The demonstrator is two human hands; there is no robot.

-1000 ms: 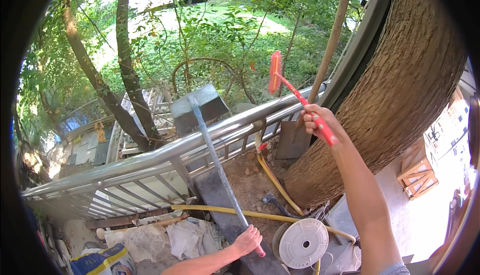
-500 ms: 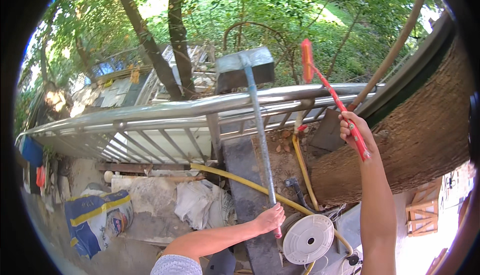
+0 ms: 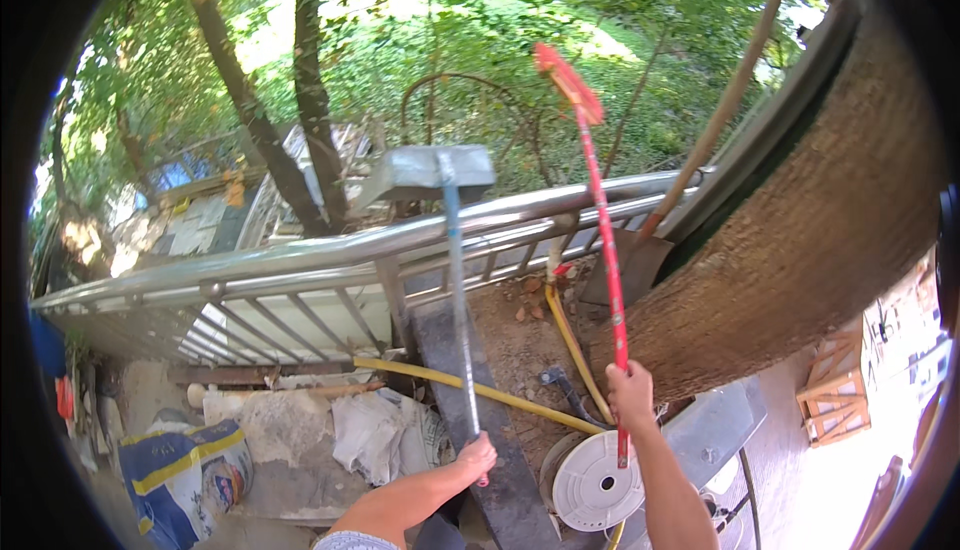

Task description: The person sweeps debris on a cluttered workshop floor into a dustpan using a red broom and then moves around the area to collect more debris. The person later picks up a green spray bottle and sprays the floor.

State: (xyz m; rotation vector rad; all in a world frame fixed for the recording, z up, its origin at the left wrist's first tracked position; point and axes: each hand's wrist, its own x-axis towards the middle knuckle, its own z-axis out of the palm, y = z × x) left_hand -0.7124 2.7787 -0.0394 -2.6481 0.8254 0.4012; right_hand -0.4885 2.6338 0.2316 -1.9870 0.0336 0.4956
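My left hand is closed around the lower end of a long metal-and-blue handle. At its far end is a dustpan with a grey metal pan, raised over the railing. A long red handle is gripped in my right hand, which is closed around it near its lower end. This is a red broom, its head tilted up against the greenery, to the right of the dustpan. Blur hides the detail of the broom head. The two tools stand apart from each other.
A metal railing crosses ahead. A thick tree trunk leans at the right, near a shovel. Below lie a white cable reel, a yellow hose, white sacks and a blue-and-white bag. A wooden crate stands right.
The broom has swung from leaning left to nearly upright, and my right hand has moved down and left. My left hand and the dustpan have shifted left, while the view has turned slightly.
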